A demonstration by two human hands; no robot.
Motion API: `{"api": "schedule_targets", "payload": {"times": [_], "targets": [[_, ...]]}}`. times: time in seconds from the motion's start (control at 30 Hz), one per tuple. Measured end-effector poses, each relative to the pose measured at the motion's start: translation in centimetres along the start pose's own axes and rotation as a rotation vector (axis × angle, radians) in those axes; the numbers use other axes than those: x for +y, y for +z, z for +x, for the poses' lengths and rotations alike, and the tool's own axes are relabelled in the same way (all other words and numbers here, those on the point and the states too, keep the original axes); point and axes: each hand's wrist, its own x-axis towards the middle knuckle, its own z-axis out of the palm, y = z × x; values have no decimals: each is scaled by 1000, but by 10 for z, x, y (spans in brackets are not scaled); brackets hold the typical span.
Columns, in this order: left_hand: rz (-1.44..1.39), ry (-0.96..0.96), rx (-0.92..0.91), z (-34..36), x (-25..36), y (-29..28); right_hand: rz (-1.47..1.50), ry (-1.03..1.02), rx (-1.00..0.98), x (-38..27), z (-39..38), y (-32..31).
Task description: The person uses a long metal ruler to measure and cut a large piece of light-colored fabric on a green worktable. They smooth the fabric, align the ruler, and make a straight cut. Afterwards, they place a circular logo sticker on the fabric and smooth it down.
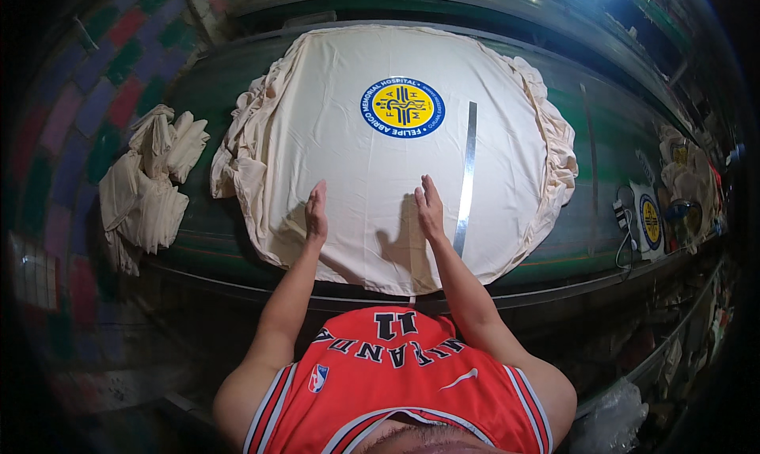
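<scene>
A large cream cloth (340,129) lies spread over the table, its gathered edges bunched in folds along both sides. A round blue and yellow emblem (404,107) sits on its far half. To the right of the emblem, a long metal ruler (467,177) rests on the fabric, pointing away from me. My left hand (316,210) is held edge-on at the near left part of the cloth, fingers stretched out. My right hand (429,206) mirrors it, just left of the ruler, fingers extended. Both hands hold nothing; whether they touch the cloth is hard to tell.
Folded cream cloths (146,189) are piled on the green table (206,224) at the left. At the right lie a printed emblem sheet (650,220), a white cable (625,236) and more bundled cloth (685,169). Clear plastic (613,418) sits at the lower right.
</scene>
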Motion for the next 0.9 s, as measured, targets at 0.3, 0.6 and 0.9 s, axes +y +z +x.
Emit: {"api": "schedule_targets", "payload": {"times": [0.3,0.6,0.9], "targets": [[-261,72,37,63,-12,-4,7,-70,-40,-9,33,18],[-169,-68,45,76,-2,-6,-17,-58,-5,13,53,20],[-145,-106,44,57,-38,-17,5,33,11,48,41,19]]}}
